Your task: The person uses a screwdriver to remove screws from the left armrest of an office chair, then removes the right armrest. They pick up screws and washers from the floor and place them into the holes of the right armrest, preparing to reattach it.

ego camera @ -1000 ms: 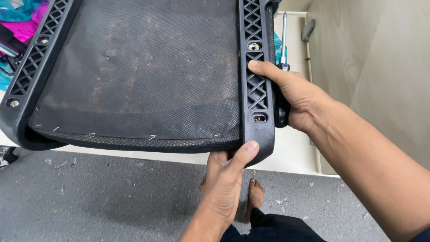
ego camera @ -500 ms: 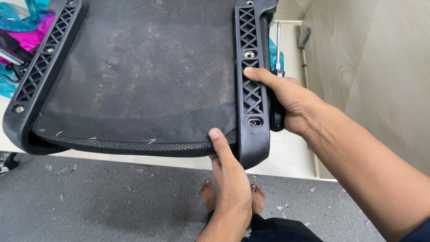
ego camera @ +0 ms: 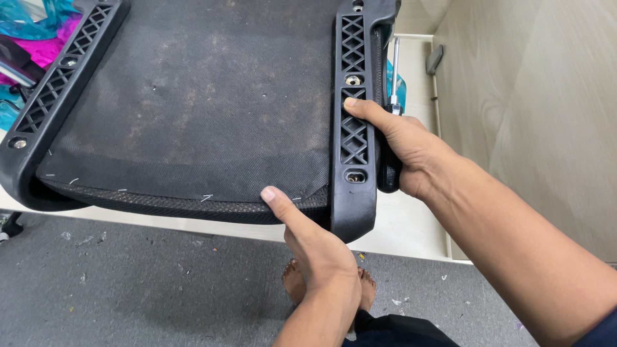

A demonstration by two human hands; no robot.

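A black chair seat (ego camera: 193,109) lies upside down on a pale tabletop, its dusty fabric underside facing up. Black lattice plastic rails run along the left side (ego camera: 58,90) and the right side (ego camera: 352,115). My left hand (ego camera: 315,250) grips the seat's near edge from below, and its thumb lies on the fabric just left of the right rail. My right hand (ego camera: 411,148) is closed around a screwdriver (ego camera: 393,71) that has a black handle and a metal shaft pointing away. It holds the screwdriver against the seat's right edge, with the thumb pressed on the right rail.
The seat overhangs the pale tabletop (ego camera: 411,225) above a grey littered floor (ego camera: 141,283), where my bare feet (ego camera: 295,283) show. A light wooden panel (ego camera: 533,109) stands close on the right. Blue and pink plastic wrapping (ego camera: 38,32) lies at the top left.
My left hand slid left along the seat's near edge, its thumb going from the rail corner onto the fabric. My right hand kept its grip.
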